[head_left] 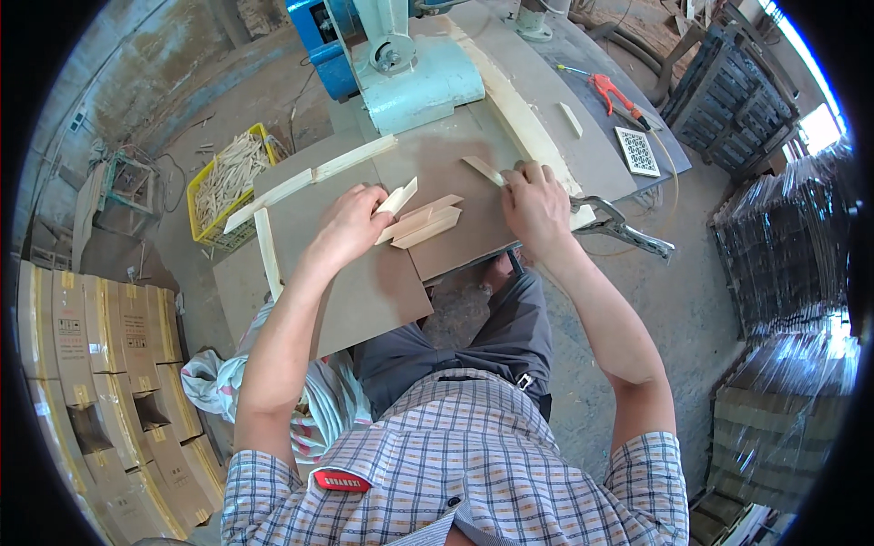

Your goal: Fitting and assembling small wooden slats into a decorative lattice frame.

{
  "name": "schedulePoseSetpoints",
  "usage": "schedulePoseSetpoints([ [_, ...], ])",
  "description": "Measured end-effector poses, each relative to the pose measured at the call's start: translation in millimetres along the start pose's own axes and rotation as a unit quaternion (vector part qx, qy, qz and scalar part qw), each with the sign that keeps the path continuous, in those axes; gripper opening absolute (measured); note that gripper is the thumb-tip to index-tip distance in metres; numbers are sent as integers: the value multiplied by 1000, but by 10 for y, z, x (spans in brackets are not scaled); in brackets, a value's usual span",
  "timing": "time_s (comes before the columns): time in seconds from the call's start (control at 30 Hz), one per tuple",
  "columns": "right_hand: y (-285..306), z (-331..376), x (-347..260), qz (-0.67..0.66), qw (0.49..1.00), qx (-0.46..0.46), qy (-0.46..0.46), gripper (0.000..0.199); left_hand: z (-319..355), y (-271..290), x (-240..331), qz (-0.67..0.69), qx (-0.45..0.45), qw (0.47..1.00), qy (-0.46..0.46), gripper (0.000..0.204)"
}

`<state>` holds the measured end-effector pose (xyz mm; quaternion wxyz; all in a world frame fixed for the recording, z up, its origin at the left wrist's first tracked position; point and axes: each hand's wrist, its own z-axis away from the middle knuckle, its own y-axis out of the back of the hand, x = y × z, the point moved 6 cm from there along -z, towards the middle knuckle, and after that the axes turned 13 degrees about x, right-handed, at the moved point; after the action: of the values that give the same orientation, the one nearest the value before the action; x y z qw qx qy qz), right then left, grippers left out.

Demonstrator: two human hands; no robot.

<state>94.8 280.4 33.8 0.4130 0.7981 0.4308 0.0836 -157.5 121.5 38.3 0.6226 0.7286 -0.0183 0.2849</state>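
My left hand (pixel 348 224) is closed on a short pale wooden strip (pixel 401 193) with a slanted end, its tip pointing up and to the right. In the fingers of my right hand (pixel 535 204) is another wooden strip (pixel 482 169), which sticks out to the upper left over the board (pixel 364 305). Between the hands, a few loose short strips with angled ends (pixel 428 227) lie side by side on the board, close to my left fingertips. Beyond them stands a teal machine cover (pixel 423 96) with a round part above it.
Long wooden strips (pixel 309 177) border the board on the left; a wider one (pixel 519 118) runs along the right. Locking clamp (pixel 628 229) handles jut out beside my right forearm. A red air gun (pixel 612 94) and patterned white panel (pixel 637 151) lie far right. A yellow crate (pixel 194 205) holds wood pieces.
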Motion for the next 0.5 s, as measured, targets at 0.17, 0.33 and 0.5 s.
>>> schedulePoseSetpoints([
  [0.17, -41, -13, 21, 80, 991, -15, 108, 12, -44, -13, -124, 81, 14, 996, 19, 29],
  [0.33, -85, -163, 149, 145, 984, -2, 106, 10, -92, 46, -180, 121, 41, 990, 58, 30],
  [0.5, -384, -478, 183, 156, 985, 4, 76, 13, -127, -28, -77, 269, 47, 957, 103, 42],
])
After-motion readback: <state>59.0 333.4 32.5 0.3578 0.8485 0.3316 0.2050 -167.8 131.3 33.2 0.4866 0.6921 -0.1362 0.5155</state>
